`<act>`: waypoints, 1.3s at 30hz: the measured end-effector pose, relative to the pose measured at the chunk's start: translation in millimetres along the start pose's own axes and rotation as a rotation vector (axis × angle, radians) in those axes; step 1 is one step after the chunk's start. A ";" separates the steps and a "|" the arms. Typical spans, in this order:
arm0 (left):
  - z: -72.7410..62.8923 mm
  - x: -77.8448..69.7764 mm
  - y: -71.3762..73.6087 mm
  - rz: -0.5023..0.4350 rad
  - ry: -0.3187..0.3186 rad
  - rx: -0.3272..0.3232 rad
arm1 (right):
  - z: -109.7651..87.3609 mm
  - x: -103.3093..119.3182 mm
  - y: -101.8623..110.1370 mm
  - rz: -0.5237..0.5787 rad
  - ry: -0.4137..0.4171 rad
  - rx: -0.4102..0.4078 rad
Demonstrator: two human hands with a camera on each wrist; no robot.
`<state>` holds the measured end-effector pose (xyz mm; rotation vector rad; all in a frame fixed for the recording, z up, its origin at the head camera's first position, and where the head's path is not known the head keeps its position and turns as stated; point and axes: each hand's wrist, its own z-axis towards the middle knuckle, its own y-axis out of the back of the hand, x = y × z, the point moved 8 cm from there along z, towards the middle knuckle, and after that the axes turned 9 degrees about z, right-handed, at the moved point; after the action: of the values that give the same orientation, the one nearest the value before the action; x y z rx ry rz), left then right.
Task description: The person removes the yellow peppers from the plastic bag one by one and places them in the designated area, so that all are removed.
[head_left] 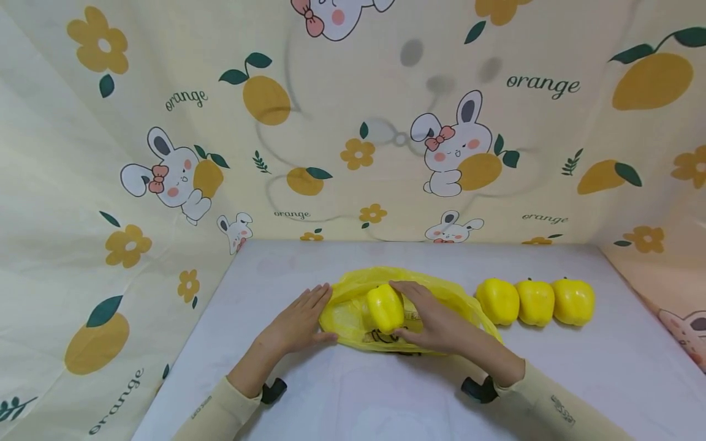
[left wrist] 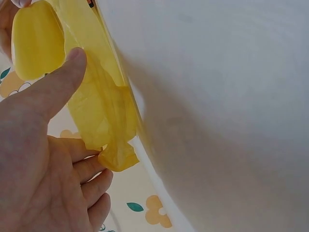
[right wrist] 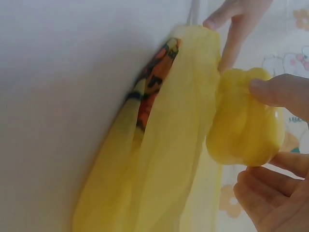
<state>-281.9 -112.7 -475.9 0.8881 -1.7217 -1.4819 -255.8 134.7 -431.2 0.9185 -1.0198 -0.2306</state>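
A yellow bell pepper [head_left: 385, 309] is pinched between the thumb and fingers of my right hand [head_left: 436, 318], over the yellow plastic bag [head_left: 347, 321]. In the right wrist view the thumb presses one side of the pepper [right wrist: 246, 121] and the fingers support the other. The bag lies spread on the table with its mouth open and dark print on it. My left hand [head_left: 295, 321] rests at the bag's left end with fingers mostly straight. From the left wrist view, its fingers touch the bag's edge [left wrist: 118, 157] while the thumb lies over the near side.
Three more yellow bell peppers [head_left: 536, 302] stand in a row to the right of the bag. The white table [head_left: 353, 398] meets a patterned cloth backdrop [head_left: 331, 141] at its back edge. A dark strap piece [head_left: 480, 389] sits at each wrist.
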 end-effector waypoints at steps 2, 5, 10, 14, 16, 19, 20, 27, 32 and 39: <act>-0.3 -0.2 0.2 -0.004 -0.003 -0.001 | -2.7 -2.5 3.9 -0.006 -0.001 -0.012; -0.8 -0.7 0.5 -0.005 -0.012 -0.006 | -6.4 -5.3 10.6 -0.009 -0.002 -0.032; -1.0 -1.7 2.0 0.007 -0.025 -0.018 | -12.4 -8.0 23.0 -0.001 -0.008 -0.066; -0.9 -1.4 1.4 0.006 -0.023 -0.011 | -17.5 -11.2 30.8 -0.015 -0.022 -0.084; -1.0 -1.3 1.3 0.003 -0.020 -0.008 | -20.6 -13.9 34.5 -0.021 -0.029 -0.094; -1.2 -1.3 1.6 0.006 -0.019 -0.005 | -25.7 -17.5 40.6 -0.027 -0.035 -0.108; -1.4 -1.3 1.9 0.003 -0.019 -0.007 | -27.5 -18.5 42.9 -0.024 -0.035 -0.114; -1.7 -0.5 0.5 -0.003 -0.020 -0.019 | -38.7 -26.4 57.6 -0.019 -0.064 -0.139; -1.6 -0.1 -1.5 -0.004 -0.022 -0.019 | -49.2 -32.4 67.1 -0.031 -0.057 -0.167; 0.0 0.3 -2.1 -0.004 -0.016 -0.019 | -63.1 -39.1 83.7 -0.065 -0.044 -0.214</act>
<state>-282.0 -113.3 -477.9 0.8724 -1.7153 -1.5100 -245.2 243.1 -405.8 0.7556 -0.9861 -0.4082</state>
